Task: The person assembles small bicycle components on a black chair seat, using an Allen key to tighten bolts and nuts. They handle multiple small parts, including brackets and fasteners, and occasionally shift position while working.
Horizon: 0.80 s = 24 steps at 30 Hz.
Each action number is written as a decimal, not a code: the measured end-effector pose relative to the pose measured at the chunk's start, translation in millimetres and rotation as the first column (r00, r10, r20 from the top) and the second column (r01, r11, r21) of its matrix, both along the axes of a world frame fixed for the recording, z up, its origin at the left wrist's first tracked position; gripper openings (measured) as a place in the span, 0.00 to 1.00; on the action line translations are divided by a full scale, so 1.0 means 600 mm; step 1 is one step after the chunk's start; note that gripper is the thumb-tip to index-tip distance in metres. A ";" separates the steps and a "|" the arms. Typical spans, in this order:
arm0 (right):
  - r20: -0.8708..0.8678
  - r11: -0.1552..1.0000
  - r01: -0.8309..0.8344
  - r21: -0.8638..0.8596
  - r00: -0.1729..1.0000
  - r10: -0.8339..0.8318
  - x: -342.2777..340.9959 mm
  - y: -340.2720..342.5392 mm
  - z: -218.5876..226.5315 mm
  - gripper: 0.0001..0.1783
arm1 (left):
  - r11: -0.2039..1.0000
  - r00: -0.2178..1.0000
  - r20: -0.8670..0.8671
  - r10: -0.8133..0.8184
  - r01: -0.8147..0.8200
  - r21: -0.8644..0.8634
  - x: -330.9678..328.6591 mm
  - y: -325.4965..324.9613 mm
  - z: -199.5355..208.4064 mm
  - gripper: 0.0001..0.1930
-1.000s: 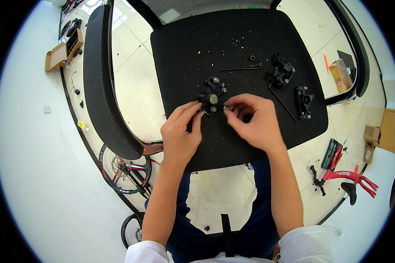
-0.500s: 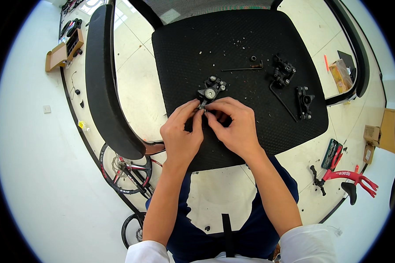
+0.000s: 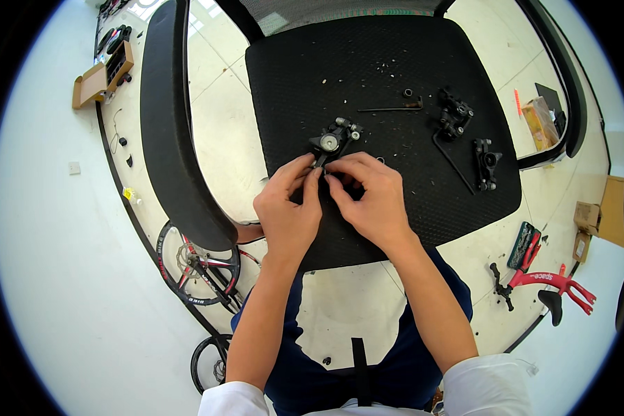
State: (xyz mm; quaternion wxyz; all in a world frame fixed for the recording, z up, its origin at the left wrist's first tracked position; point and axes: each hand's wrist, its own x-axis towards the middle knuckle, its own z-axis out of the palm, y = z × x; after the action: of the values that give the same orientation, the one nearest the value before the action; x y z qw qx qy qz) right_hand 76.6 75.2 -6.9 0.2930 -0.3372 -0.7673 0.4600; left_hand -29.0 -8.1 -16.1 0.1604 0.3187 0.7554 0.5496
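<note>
A black and silver disc brake caliper (image 3: 331, 142) lies tilted on the black chair seat, with its lever arm pointing toward me. My left hand (image 3: 289, 204) pinches the near end of that arm between thumb and fingers. Close against it, my right hand (image 3: 369, 197) has thumb and forefinger pinched at the same end. Any small part between those right fingertips is hidden. A small ring (image 3: 381, 159) shows just beyond the right knuckles. Farther right lie a second brake caliper (image 3: 455, 114) and a black bracket (image 3: 487, 165).
Two L-shaped hex keys, one rusty-ended (image 3: 392, 108) and one black (image 3: 453, 163), rest on the seat (image 3: 423, 215) near a small collar (image 3: 408, 93). Armrests (image 3: 170, 132) flank it. A bicycle wheel (image 3: 187, 263) and a red bike frame (image 3: 544, 277) are on the floor.
The caliper has turned slightly between my fingers. Both hands stay pinched at its arm, and the small ring now shows beyond my right hand. The seat has shifted a little rightward in view.
</note>
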 end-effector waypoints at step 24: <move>-0.003 0.997 0.018 -0.073 1.000 -0.018 0.005 0.024 0.020 0.10 | 0.993 0.894 0.436 0.105 -0.121 0.008 0.003 0.003 0.002 0.15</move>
State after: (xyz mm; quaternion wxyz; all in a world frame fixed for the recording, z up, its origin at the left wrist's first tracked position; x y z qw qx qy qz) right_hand 79.9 89.9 4.9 0.2859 -0.3537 -0.7466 0.4856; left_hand -26.9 -6.4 -15.2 0.2869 0.1465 0.7083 0.6282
